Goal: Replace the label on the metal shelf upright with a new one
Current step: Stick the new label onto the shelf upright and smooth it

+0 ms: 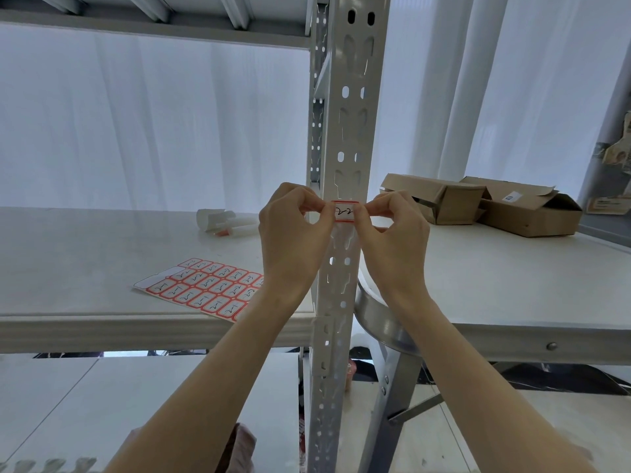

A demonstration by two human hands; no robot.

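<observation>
A white label with a red border and black handwriting (344,211) lies across the front of the perforated grey metal shelf upright (346,131), at mid height. My left hand (293,230) pinches the label's left end between thumb and forefinger. My right hand (389,230) pinches its right end the same way. Both hands flank the upright. A sheet of several matching red-bordered labels (205,288) lies flat on the white shelf board (85,254), left of my left forearm.
Small white tubes and a paper roll (223,222) lie further back on the shelf board. Two open cardboard boxes (478,203) sit on a table surface (512,285) to the right of the upright. A higher shelf beam (153,29) runs overhead.
</observation>
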